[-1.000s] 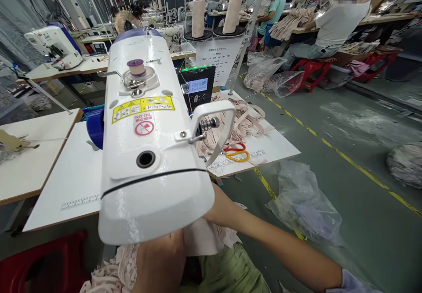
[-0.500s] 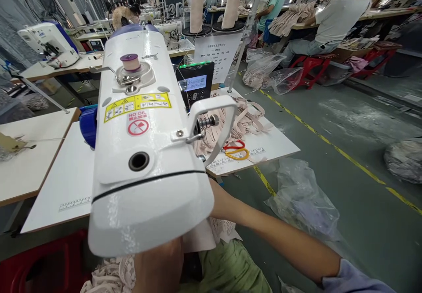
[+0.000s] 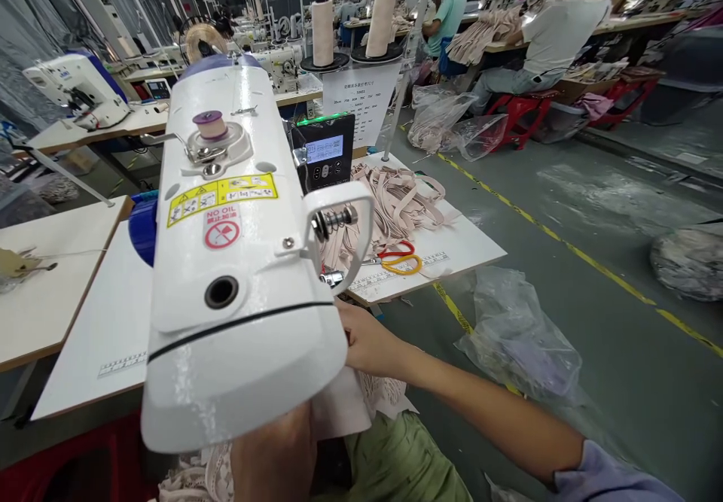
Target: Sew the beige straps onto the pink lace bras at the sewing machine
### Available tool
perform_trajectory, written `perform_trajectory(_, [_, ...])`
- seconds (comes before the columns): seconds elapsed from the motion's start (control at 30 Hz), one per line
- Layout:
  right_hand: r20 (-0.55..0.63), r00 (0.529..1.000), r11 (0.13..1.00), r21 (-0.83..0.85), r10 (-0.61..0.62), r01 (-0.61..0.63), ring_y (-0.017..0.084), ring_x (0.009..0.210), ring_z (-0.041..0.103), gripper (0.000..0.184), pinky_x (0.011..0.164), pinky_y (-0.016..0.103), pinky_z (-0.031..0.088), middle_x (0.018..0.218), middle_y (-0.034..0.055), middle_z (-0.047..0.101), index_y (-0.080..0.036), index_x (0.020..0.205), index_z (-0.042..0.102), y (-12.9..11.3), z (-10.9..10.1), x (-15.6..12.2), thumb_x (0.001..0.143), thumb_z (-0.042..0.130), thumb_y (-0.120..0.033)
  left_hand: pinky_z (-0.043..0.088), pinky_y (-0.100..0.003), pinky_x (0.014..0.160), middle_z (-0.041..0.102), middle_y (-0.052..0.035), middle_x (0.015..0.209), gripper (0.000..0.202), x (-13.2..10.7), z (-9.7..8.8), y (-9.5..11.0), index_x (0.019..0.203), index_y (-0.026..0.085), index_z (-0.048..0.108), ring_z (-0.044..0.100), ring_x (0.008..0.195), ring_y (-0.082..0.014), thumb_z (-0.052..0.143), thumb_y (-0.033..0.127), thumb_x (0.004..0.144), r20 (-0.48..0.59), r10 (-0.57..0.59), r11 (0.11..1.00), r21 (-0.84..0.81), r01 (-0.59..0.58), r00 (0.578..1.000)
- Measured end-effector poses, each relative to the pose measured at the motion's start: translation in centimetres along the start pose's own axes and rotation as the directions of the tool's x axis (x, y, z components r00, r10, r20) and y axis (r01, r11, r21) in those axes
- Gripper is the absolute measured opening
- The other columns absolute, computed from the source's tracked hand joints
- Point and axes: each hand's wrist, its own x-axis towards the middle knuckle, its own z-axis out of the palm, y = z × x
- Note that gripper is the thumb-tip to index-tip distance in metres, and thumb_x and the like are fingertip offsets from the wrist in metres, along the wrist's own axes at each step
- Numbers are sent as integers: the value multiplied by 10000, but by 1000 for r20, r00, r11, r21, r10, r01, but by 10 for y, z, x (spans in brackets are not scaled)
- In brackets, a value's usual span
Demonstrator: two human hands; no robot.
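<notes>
The white head of a sewing machine point(image 3: 248, 366) fills the middle of the view and covers the area under its needle. My right hand point(image 3: 364, 336) reaches in from the right, beside the machine's front end; its fingers are hidden behind the casing. Below the front end is my left hand point(image 3: 276, 442), seen only from the back and wrist, its fingers out of sight. Pale beige fabric point(image 3: 342, 408) with a lacy edge hangs between the two hands, above green cloth point(image 3: 395, 449) on my lap. Whether either hand grips the fabric cannot be seen.
Beige straps point(image 3: 395, 201) lie heaped on the white table point(image 3: 474, 250), near scissors point(image 3: 404, 263) with red and yellow handles. A lit control panel point(image 3: 324, 152) and two thread cones point(image 3: 323, 31) stand behind. A red stool point(image 3: 84, 457) is at lower left; plastic bags point(image 3: 520, 344) lie on the floor.
The view has shifted slightly, so the machine sits a little further left and lower. More of my right hand shows past the casing. The fabric hangs in much the same place.
</notes>
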Motion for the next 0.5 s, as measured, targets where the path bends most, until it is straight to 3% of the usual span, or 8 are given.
perform_trajectory(0.17, [11, 1000, 999, 40, -25, 24, 236, 1177, 587, 393, 964, 362, 509, 1298, 83, 613, -204, 1121, 691, 3, 7, 1, 759, 570, -108, 398, -282, 507, 743, -70, 763, 356, -7, 2, -8, 1121, 228, 667, 670, 599, -200, 435, 131, 869, 25, 7, 1000, -4, -7, 1000])
perform_trajectory(0.33, [13, 999, 997, 60, 44, -45, 242, 1198, 569, 372, 1040, 404, 454, 1350, 76, 578, -219, 1127, 691, 4, 3, -1, 777, 585, -150, 351, -299, 479, 699, -25, 636, 329, -3, 0, 0, 1114, 236, 672, 631, 502, -192, 459, 137, 883, -8, -37, 999, -30, 37, 999])
perform_trajectory(0.5, [-10, 998, 989, 139, 60, -58, 252, 1168, 579, 359, 950, 363, 513, 1306, 72, 600, -236, 1118, 686, 0, 9, 0, 773, 598, -199, 395, -306, 495, 729, -49, 709, 364, -5, -1, -8, 1163, 211, 641, 685, 579, -219, 416, 136, 886, -29, -34, 997, -77, 32, 999])
